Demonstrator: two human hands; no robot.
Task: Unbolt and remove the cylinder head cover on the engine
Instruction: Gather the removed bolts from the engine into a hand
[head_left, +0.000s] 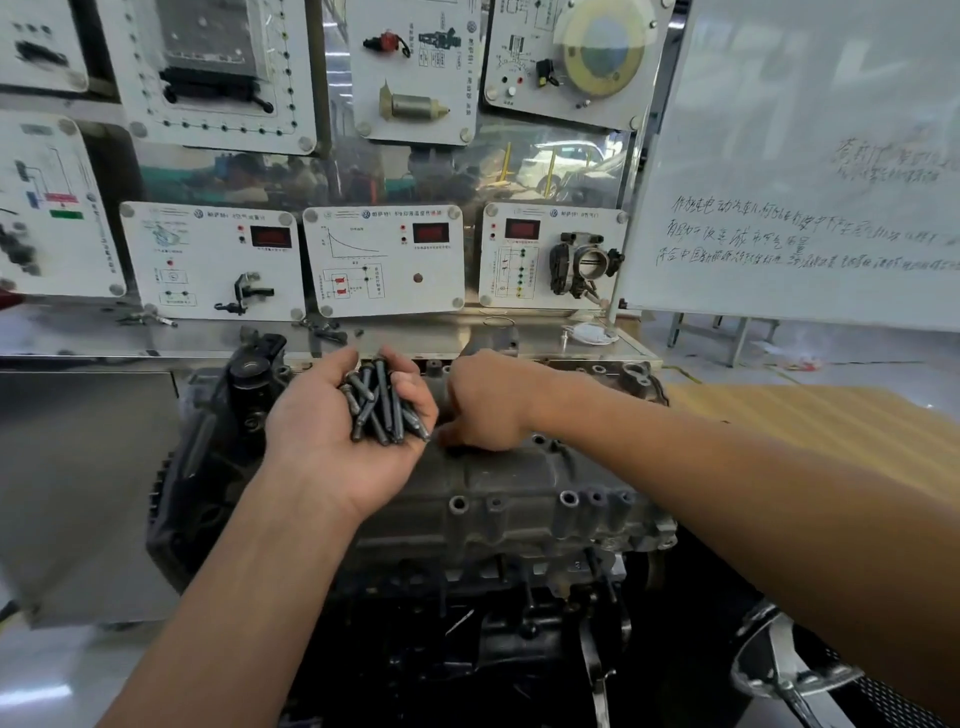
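Cylinder head cover (519, 483): sat atop the engine (467, 597), centre. Looked rigid, heavy cast metal, probably oily; best lifted by both ends. Held loose bolts (382, 408) in cupped left hand (337, 431); rested curled right hand (488, 405) on its far side, fingertips hidden.

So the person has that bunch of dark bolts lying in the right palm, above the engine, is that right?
Not quite. The head view shows the bolts lying in the left hand, palm up, above the engine. The right hand reaches down to the cylinder head cover instead.
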